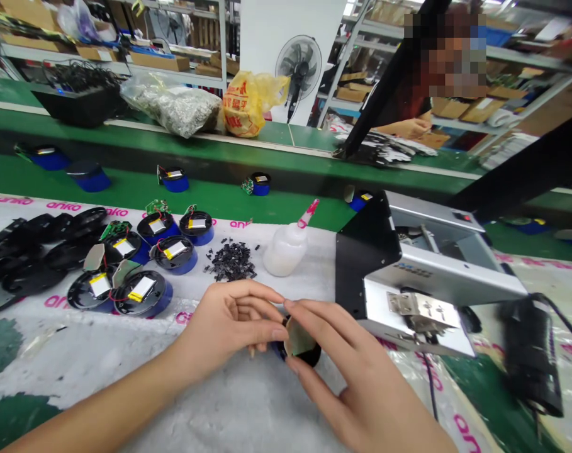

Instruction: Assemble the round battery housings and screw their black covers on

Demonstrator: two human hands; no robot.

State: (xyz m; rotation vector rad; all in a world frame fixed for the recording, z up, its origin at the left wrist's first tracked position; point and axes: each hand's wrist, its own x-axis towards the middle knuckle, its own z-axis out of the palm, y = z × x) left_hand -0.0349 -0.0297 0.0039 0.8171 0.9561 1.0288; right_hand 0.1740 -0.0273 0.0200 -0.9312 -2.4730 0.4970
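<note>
Fingers (262, 329) of both hands close on a small round housing (308, 356), black with a blue edge, near the front of the table; the left hand (224, 324) curls against its left side, apparently to steady it, fingertips together on the rim; the right hand (345, 362) pinches a tan flap (299, 338) between fingers and thumb, a grip that seems meant to keep the flap upright; just beyond, on a printed sheet (78, 358), open housings (141, 296) sit clustered with yellow-labelled batteries (141, 288) inside, black lids (26, 264) piled to their left; a heap of black bits (231, 261) lies within easy reach, probably for that reason, beside a squeeze bottle (286, 250) with a pink tip; a silver machine (437, 270) stands to the right; farther out, more housings (175, 180) sit spaced along a green conveyor (210, 195); past it, a yellow bag (245, 104) and a fan (298, 68); a co-worker's hand (406, 129) reaches in at the far right.
</note>
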